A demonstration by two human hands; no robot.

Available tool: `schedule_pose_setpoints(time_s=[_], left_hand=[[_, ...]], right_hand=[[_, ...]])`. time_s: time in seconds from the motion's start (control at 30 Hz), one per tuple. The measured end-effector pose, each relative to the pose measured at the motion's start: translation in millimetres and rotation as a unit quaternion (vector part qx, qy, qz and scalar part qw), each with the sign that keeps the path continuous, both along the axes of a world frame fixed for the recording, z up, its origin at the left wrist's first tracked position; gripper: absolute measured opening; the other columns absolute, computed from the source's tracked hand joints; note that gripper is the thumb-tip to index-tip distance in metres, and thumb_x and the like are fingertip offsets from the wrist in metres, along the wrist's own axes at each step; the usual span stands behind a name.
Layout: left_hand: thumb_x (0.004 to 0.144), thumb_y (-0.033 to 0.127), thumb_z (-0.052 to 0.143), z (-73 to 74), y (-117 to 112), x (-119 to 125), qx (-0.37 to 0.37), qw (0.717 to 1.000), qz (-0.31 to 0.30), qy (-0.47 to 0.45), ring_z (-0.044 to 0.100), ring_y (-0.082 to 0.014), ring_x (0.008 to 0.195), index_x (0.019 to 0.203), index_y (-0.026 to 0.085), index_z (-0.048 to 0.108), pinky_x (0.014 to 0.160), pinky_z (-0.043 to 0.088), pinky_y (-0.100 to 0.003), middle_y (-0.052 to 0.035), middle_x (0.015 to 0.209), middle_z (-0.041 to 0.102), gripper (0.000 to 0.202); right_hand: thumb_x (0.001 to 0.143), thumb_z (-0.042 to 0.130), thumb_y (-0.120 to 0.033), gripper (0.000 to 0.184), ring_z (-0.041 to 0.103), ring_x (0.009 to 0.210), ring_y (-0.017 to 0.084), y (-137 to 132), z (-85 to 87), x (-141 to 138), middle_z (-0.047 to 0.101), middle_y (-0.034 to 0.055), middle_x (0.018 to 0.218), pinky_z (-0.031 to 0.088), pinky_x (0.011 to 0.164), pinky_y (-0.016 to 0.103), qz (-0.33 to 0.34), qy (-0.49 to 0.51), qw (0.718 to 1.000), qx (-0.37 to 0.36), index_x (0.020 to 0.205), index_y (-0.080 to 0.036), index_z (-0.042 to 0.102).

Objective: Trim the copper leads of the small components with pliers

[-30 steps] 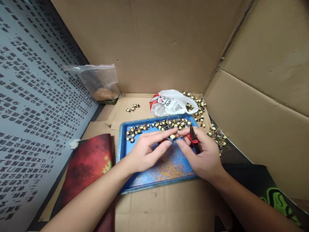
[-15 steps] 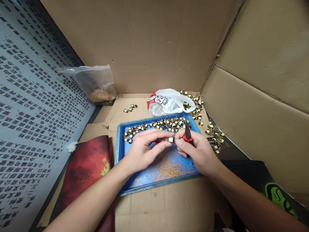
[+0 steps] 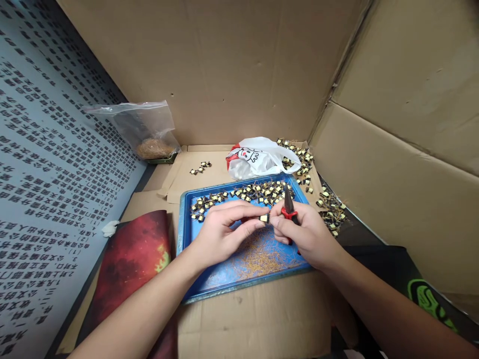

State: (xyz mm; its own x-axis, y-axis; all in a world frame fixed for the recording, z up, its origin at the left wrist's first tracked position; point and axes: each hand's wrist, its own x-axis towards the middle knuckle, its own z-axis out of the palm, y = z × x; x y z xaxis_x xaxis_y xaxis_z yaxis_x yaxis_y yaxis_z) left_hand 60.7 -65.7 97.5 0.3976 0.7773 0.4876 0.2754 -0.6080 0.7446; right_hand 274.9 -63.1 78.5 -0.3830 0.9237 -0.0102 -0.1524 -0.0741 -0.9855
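Between the thumb and fingers of my left hand (image 3: 228, 227) is a small black transformer with a yellow-wrapped coil (image 3: 264, 218). My right hand (image 3: 299, 224) is closed around red-handled cutting pliers (image 3: 288, 207), whose dark jaws point up and away. Its thumb and fingertip pinch at the right end of the same transformer; any wire there is too small to make out. Both hands are over a blue tray (image 3: 183, 239). Many similar transformers (image 3: 254, 192) lie along the tray's far side, and copper-coloured wire clippings (image 3: 262, 262) are scattered in its near part.
Behind the tray lies a white and red plastic bag (image 3: 250, 159), with more transformers (image 3: 331, 209) heaped to the right. A few transformers (image 3: 201, 168) sit on the cardboard at back left. A clear bag of wire clippings (image 3: 155, 148) stands beyond, near a red patterned mat (image 3: 130, 254). Cardboard walls (image 3: 239, 65) enclose the back and right.
Both hands keep nearly the same hold on the transformer and pliers. The whole view has shifted slightly, so things appear a little further left.
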Motion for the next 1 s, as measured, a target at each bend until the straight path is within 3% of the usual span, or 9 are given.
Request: schedule_pose_setpoints(time_s=[0.3, 1.0], left_hand=[[0.099, 0.019, 0.077, 0.1, -0.2, 0.2, 0.008, 1.0, -0.013, -0.016, 0.08, -0.0172, 0.096, 0.117, 0.018, 0.085, 0.089, 0.063, -0.027, -0.0088, 0.106, 0.085, 0.019], [0.098, 0.018, 0.077, -0.7, 0.8, 0.3, 0.001, 0.999, -0.024, -0.027, 0.081, -0.0169, 0.094, 0.117, 0.017, 0.084, 0.084, 0.063, -0.025, -0.0095, 0.105, 0.085, 0.02]], right_hand=[[0.081, 0.086, -0.028, 0.027, 0.033, 0.05, 0.007, -0.8, 2.2, -1.2, 0.041, -0.0098, 0.058, 0.03, 0.049, 0.024, 0.038, 0.113, 0.987, -0.111, 0.079, -0.019, 0.06], [0.085, 0.087, -0.034, 0.03, 0.036, 0.05, 0.007, -0.4, 1.5, 3.5, 0.043, -0.0084, 0.059, 0.03, 0.048, 0.023, 0.052, 0.105, 0.989, -0.087, 0.081, -0.018, 0.062]])
